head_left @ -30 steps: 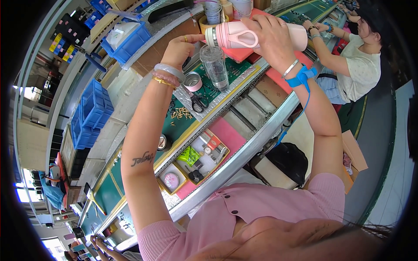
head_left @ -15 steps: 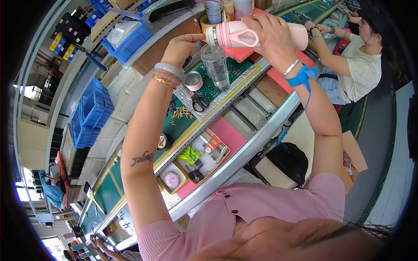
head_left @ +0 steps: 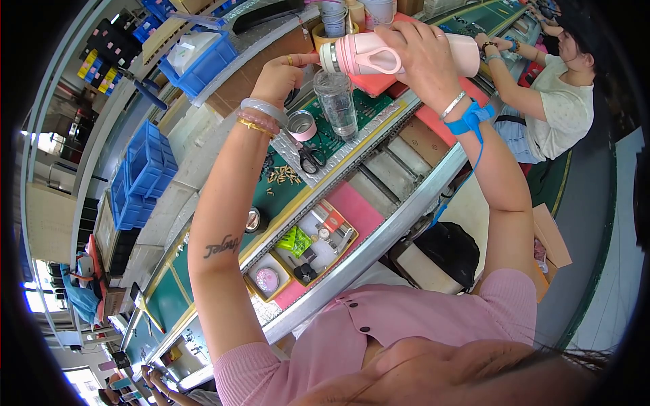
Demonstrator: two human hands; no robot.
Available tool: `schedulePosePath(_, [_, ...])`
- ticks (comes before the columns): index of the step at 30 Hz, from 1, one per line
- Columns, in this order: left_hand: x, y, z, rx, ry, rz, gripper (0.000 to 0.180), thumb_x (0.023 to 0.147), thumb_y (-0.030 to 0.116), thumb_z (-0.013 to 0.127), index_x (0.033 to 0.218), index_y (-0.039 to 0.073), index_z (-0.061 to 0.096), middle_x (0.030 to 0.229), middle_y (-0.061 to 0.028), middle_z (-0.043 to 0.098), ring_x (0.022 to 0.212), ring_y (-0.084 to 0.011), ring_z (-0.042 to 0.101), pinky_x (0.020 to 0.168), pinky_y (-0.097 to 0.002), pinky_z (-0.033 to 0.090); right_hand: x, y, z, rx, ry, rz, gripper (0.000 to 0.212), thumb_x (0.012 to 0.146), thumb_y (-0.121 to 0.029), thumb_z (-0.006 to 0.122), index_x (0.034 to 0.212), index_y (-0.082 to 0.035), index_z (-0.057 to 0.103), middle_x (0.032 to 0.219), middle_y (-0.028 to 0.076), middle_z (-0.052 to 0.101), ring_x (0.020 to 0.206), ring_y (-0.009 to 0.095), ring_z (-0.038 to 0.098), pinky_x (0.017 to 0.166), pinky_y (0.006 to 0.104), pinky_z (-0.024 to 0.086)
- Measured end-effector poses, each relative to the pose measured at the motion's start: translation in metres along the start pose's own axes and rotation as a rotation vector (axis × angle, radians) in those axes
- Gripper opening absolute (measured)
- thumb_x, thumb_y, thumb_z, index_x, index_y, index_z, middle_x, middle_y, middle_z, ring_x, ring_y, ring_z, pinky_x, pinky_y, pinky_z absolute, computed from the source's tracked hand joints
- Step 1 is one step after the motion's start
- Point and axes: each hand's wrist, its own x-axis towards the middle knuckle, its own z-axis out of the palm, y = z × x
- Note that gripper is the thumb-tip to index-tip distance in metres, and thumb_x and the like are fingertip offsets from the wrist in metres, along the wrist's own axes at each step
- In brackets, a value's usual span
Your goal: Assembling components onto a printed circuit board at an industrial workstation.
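My right hand [head_left: 426, 57] is closed around a pale pink bottle [head_left: 369, 55] with a loop handle, tipped nearly level with its mouth to the left. My left hand [head_left: 279, 80] has its index finger stretched out to the bottle's mouth, the other fingers curled. Below the mouth stands a tall clear plastic cup [head_left: 336, 105], with some clear liquid apparently at its bottom. Beside it sits a small round pink cap [head_left: 302, 126] with a metallic inside. Black-handled scissors [head_left: 311, 160] lie nearer to me.
Green circuit boards [head_left: 369, 105] lie under the cup. Small brass-coloured parts [head_left: 284, 176] are scattered nearby. An open drawer [head_left: 338, 240] holds a watch and a green packet. Blue bins [head_left: 196, 64] stand at the left. A co-worker [head_left: 562, 101] sits at the right.
The bottle and both hands keep almost the same place. Only very slight shifts show.
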Motion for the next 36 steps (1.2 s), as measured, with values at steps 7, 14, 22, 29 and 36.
schedulePosePath(7, [0.0003,-0.001,-0.0016,0.014,-0.001,-0.002,0.048,0.062,-0.008,0.04,0.104,-0.004,0.063,0.083,0.0001,0.053,0.07,-0.0071,0.039,0.058,-0.0146,0.031,-0.0007,-0.0005,0.0009,0.002,-0.008,0.005,0.058,0.063,-0.007,0.067,0.118,-0.016,0.049,0.1,0.004,0.051,0.094,0.022,0.049,0.081,0.037,0.039])
schedulePosePath(14, [-0.0025,0.0009,-0.0044,0.026,-0.004,0.037,0.05,0.061,-0.008,0.04,0.105,-0.003,0.063,0.085,0.0002,0.054,0.074,-0.0086,0.039,0.063,-0.0151,0.033,-0.003,-0.0018,0.0017,0.055,0.0,0.018,0.063,0.061,-0.008,0.069,0.12,-0.017,0.048,0.103,0.004,0.052,0.095,0.023,0.049,0.082,0.0373,0.038])
schedulePosePath(22, [-0.0038,-0.0008,-0.0038,0.033,0.001,0.023,0.049,0.062,-0.007,0.041,0.106,-0.001,0.063,0.085,0.0008,0.053,0.072,-0.0076,0.038,0.061,-0.0146,0.032,-0.0061,-0.0038,0.0028,0.06,-0.017,0.043,0.064,0.059,-0.01,0.072,0.119,-0.017,0.048,0.106,0.004,0.052,0.097,0.023,0.049,0.084,0.0382,0.038])
schedulePosePath(29, [-0.0066,0.0007,-0.0034,0.005,-0.011,0.041,0.049,0.063,-0.007,0.041,0.107,-0.002,0.062,0.089,0.0003,0.056,0.073,-0.0074,0.038,0.062,-0.0148,0.034,-0.0058,-0.0034,0.0035,0.069,-0.005,0.047,0.064,0.059,-0.01,0.072,0.119,-0.017,0.048,0.105,0.005,0.052,0.097,0.023,0.049,0.084,0.0384,0.037])
schedulePosePath(36, [-0.0057,-0.0022,-0.0054,-0.01,-0.016,0.031,0.05,0.063,-0.007,0.041,0.109,-0.002,0.061,0.093,0.0007,0.057,0.073,-0.0069,0.038,0.064,-0.0146,0.034,-0.0057,-0.0055,0.0051,0.085,0.002,0.049,0.065,0.059,-0.009,0.072,0.119,-0.017,0.048,0.105,0.005,0.051,0.097,0.023,0.049,0.084,0.0389,0.037])
